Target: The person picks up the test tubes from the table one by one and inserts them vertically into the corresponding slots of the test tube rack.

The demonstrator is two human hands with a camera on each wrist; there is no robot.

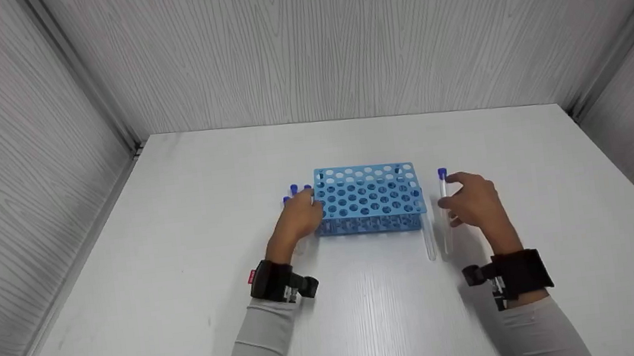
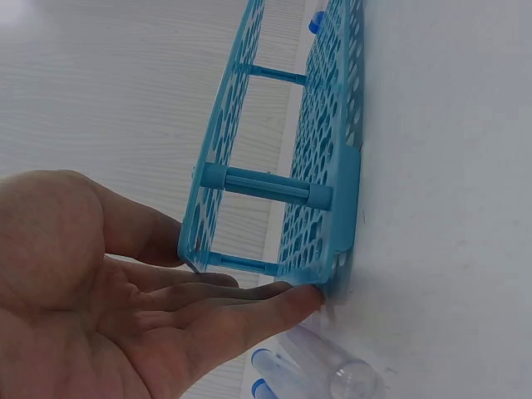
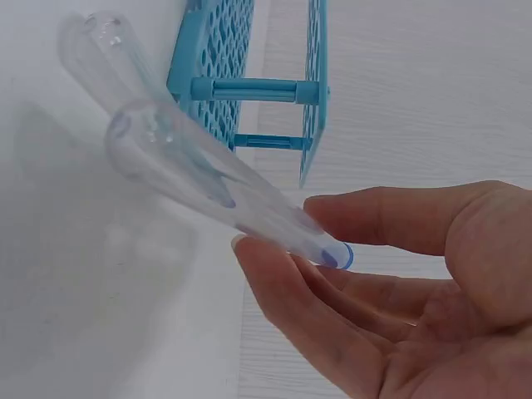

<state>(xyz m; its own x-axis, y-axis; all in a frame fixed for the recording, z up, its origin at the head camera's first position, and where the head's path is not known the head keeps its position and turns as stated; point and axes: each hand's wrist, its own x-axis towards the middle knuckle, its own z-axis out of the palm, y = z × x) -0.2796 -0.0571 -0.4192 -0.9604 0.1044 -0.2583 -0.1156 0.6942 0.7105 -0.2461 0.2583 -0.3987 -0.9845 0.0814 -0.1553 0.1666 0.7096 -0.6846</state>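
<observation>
A blue test tube rack (image 1: 373, 225) with rows of round holes stands on the table between the hands. My left hand (image 1: 299, 214) holds the rack's left end, its thumb at the top plate's corner and fingers along the side in the left wrist view. To the rack's right, my right hand (image 1: 475, 202) pinches a clear test tube (image 3: 195, 170) with a blue cap between thumb and fingers. That tube slants, its round bottom toward me. Another clear tube (image 1: 429, 240) lies against the rack's right end. Several blue-capped tubes (image 2: 312, 362) lie beside the left hand, partly hidden by it.
The white table (image 1: 221, 171) is bounded by grey wood-grain panels (image 1: 303, 54) at the back and both sides. Each wrist wears a black strap with a small camera (image 1: 307, 287).
</observation>
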